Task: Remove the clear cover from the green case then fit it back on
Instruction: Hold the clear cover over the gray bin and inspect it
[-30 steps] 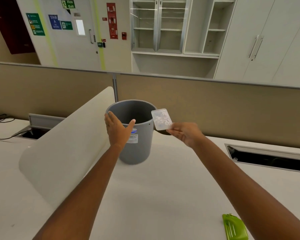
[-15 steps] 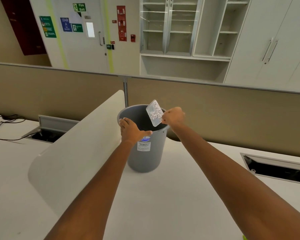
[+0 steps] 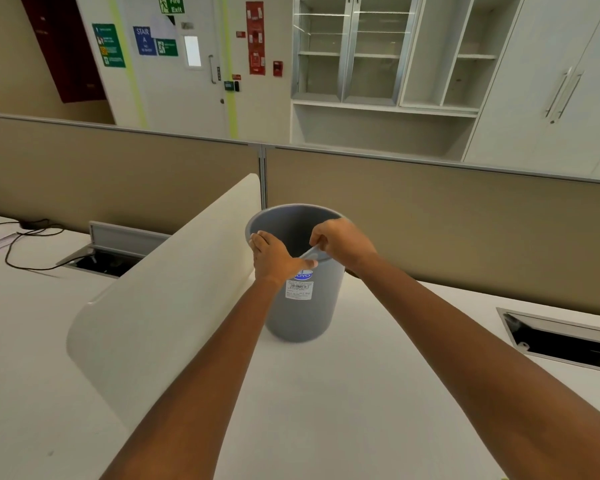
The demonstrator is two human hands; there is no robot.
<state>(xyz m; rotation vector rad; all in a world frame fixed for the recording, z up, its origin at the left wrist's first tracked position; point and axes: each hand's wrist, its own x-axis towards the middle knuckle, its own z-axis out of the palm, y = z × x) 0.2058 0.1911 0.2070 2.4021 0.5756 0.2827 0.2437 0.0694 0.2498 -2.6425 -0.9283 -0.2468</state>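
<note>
Over the mouth of the grey bin (image 3: 303,306) on the white desk (image 3: 326,410), we see our right hand (image 3: 340,242) pinching the clear cover (image 3: 311,252), a thin pale sliver seen nearly edge-on, so its shape is hard to judge. Our left hand (image 3: 274,254) is wrapped over the bin's near rim beside a white divider (image 3: 160,306).

You face a tan partition (image 3: 430,216) behind the white table (image 3: 326,393); white cabinets (image 3: 534,81) fill the upper right, a door (image 3: 187,81) upper centre.
</note>
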